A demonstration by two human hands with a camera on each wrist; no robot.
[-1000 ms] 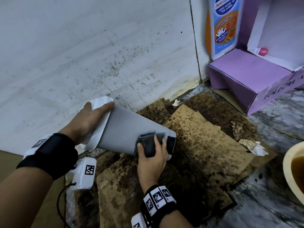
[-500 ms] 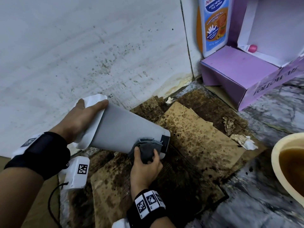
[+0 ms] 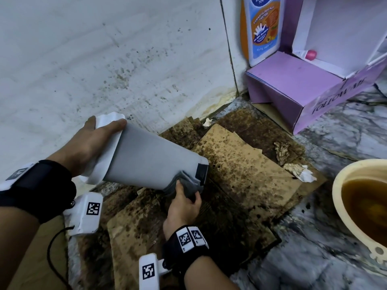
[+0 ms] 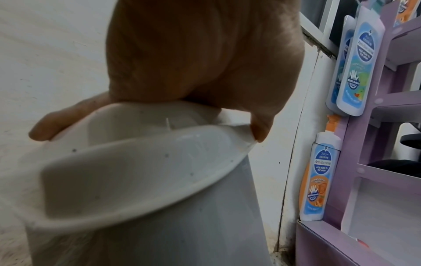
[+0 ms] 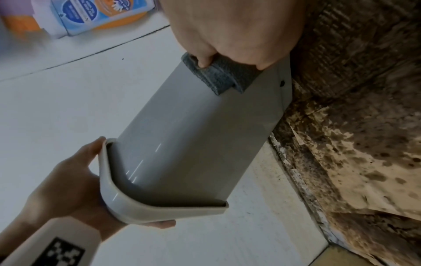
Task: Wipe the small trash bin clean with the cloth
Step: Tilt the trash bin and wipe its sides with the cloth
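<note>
A small grey trash bin with a white rim is tilted on its side, its base toward the right. My left hand grips the white rim, thumb on one edge and fingers on the other. My right hand holds a folded dark grey cloth and presses it against the bin's lower side near the base. In the right wrist view the cloth lies on the bin wall under my fingers. The bin's inside is hidden.
Stained brown cardboard covers the floor under the bin, with crumpled tissue on it. A dirty white wall is behind. A purple display box with a wash bottle stands back right. A cream basin of brown water sits right.
My right hand slid the cloth from the bin's upper side down around to its lower side near the base. The left hand kept its grip on the rim.
</note>
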